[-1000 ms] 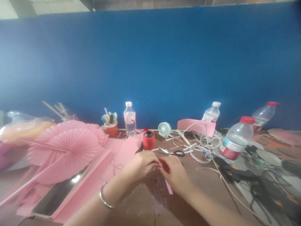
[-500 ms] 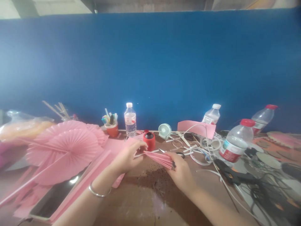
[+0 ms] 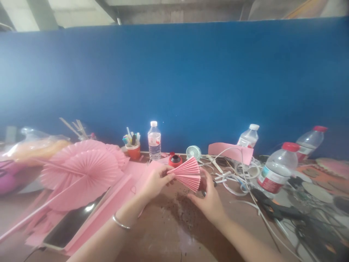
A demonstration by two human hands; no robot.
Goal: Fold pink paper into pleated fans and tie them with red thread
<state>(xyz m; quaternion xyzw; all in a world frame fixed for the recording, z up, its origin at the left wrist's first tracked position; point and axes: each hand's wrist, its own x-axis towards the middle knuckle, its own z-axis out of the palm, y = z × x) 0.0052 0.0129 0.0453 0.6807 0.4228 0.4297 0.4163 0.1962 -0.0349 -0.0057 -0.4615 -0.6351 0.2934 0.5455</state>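
Note:
Between the thumb and fingers of my left hand point(image 3: 156, 182) is the narrow end of a pleated pink paper fan point(image 3: 188, 174), its folds spread toward the right. My right hand point(image 3: 208, 200) is beside the fan's wide edge, thumb and fingers apart; its fingertips are partly hidden near the paper. Behind the fan stands a red container with a black top point(image 3: 175, 160). Large pink pleated paper rosettes point(image 3: 100, 169) on sticks lie to the left of my left arm, next to flat pink paper sheets point(image 3: 136, 169).
A phone point(image 3: 72, 222) lies at the left. Along the blue partition point(image 3: 174, 80) stand a pen cup point(image 3: 133, 151), a water bottle point(image 3: 154, 142) and a small fan point(image 3: 193, 153). White cord point(image 3: 231, 185), a red-capped bottle point(image 3: 278, 167) and a black glue gun point(image 3: 275, 207) crowd the right.
The pleated paper has fanned out from a tight bundle. My right hand has let go of its wide end and opened, while my left hand now pinches the narrow end.

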